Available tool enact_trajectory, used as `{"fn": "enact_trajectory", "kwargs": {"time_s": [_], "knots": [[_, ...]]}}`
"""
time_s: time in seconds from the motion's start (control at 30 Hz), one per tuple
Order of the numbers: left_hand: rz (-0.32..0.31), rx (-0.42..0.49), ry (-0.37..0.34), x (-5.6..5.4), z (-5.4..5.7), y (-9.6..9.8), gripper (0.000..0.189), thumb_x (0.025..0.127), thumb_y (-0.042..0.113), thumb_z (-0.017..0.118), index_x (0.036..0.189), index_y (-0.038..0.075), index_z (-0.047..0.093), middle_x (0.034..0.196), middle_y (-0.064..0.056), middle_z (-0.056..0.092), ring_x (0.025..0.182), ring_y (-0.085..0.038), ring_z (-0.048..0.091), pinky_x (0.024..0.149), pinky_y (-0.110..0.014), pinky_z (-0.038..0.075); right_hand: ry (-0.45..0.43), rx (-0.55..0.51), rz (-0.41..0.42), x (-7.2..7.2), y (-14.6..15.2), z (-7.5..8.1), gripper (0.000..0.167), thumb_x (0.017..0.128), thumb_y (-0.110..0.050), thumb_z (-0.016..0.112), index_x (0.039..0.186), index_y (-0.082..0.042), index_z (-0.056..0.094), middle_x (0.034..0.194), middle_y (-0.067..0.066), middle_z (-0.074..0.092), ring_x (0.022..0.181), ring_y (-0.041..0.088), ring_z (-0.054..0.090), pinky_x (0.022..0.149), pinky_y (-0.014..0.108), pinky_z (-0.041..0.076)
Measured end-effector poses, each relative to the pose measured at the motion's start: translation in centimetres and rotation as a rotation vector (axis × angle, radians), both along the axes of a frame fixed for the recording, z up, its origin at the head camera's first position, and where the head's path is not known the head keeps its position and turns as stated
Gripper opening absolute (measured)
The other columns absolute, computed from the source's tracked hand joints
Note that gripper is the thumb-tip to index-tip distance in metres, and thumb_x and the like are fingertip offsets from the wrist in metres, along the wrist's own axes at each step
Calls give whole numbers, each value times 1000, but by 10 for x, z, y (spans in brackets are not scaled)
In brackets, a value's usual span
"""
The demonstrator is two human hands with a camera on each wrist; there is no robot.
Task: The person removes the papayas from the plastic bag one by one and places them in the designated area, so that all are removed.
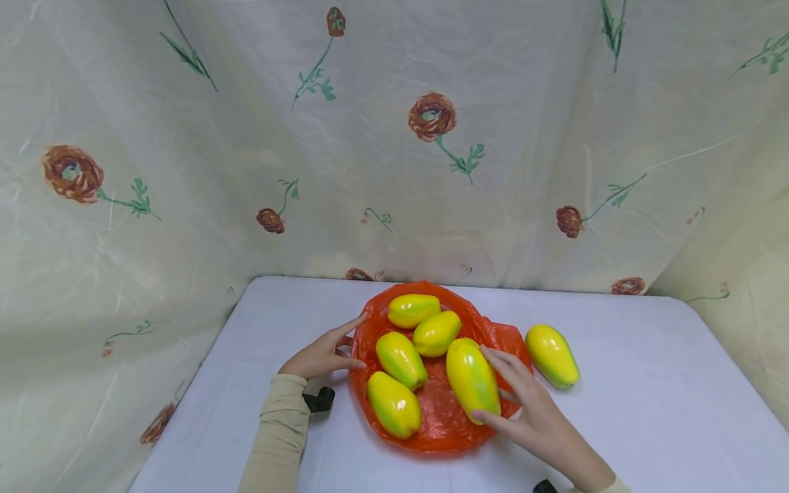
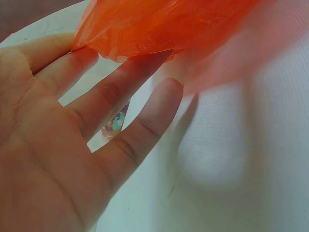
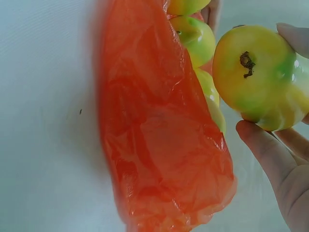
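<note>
My right hand grips a large yellow-green papaya between thumb and fingers, over the right side of a round, red plastic-lined container. In the right wrist view the held papaya shows its dark stem scar, higher than the red plastic's edge. Several other papayas lie inside, along the left and back. At the container's left rim is my left hand, its fingers spread and fairly straight. The left wrist view shows those fingertips touching the crinkled red plastic.
One more papaya lies on the white table, just right of the container. A floral curtain hangs behind the table's back edge and down both sides. Loose red plastic bulges out at the container's right side.
</note>
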State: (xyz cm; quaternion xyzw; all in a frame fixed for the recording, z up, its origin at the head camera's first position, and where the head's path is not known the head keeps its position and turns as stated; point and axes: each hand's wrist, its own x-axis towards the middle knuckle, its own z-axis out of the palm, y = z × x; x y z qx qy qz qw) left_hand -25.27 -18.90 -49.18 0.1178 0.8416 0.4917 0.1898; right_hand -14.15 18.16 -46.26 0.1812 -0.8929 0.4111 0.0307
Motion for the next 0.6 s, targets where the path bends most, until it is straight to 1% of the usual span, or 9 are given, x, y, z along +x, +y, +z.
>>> {"fn": "enact_trajectory", "kwargs": {"time_s": [0.2,0.4,0.6], "knots": [[-5,-1,5,-1,-1,0,89,89,35,82,162,40,31,166,1,39,133,-28,54,105,-49,56,8,21,-18,3,6,0,85,83,-41,86,155,-22,46,152,8,50,130,33,56,89,42,63],[-2,-2,1,-1,-1,0,89,88,36,82,161,41,32,166,2,39,134,-29,54,105,-49,56,-6,18,6,3,16,0,86,83,-39,87,157,-25,44,155,9,49,135,37,55,90,44,63],[4,-4,-5,0,1,0,89,88,36,83,161,42,32,166,2,39,135,-29,53,104,-50,56,-32,14,29,3,28,0,88,84,-39,86,158,-22,42,159,12,48,134,38,57,90,41,63]]}}
